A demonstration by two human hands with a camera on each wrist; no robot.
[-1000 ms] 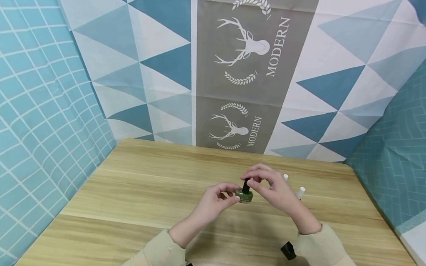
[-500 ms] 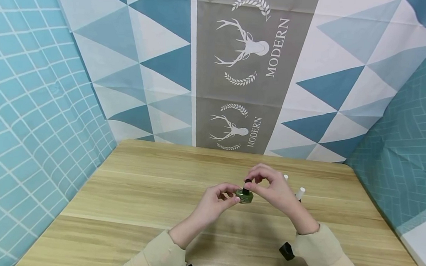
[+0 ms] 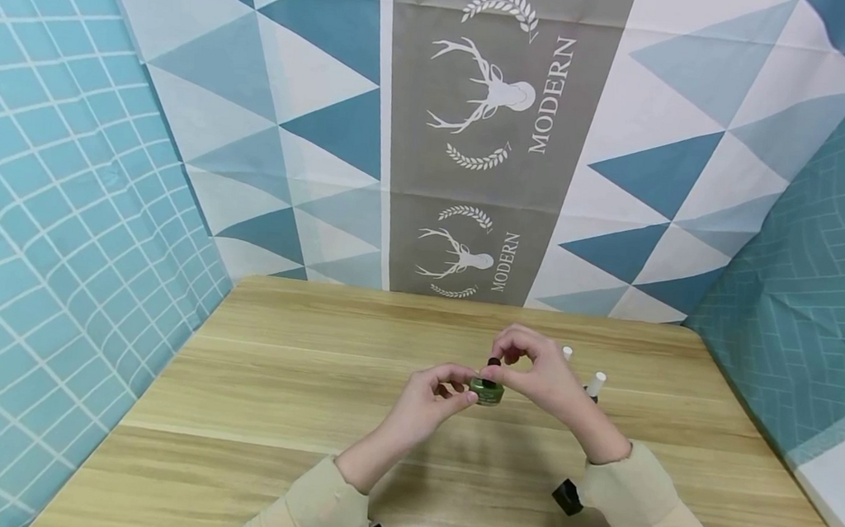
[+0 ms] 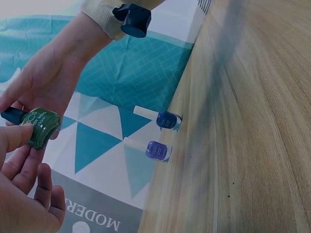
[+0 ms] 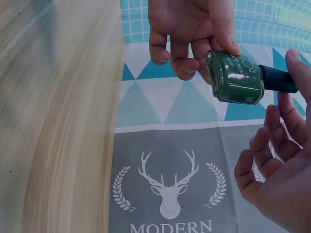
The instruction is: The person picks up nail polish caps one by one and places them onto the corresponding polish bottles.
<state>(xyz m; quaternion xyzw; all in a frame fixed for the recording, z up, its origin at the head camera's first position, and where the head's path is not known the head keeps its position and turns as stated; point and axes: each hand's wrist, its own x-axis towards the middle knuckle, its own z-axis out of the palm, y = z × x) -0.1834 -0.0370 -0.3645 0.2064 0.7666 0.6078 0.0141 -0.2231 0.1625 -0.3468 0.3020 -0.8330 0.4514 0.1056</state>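
Note:
A green nail polish bottle [image 5: 238,77] with a black cap [image 5: 279,79] is held between the two hands above the wooden table. My left hand [image 3: 427,400] pinches the glass body between thumb and fingers. With thumb and fingertips, my right hand [image 3: 540,376] grips the cap, which meets the bottle's neck. In the left wrist view the bottle lies nearly sideways across the picture, and some fingers of both hands cover parts of it.
Behind the right hand stand two more nail polish bottles with white caps, one dark blue [image 4: 167,120] and one purple [image 4: 157,150]. The table [image 3: 273,367] ends at a patterned cloth backdrop [image 3: 477,135]; tiled cloths hang at both sides.
My right thumb and fingers have shifted slightly lower on the cap and turned a little, so less of the cap shows. My left hand and the bottle have hardly moved.

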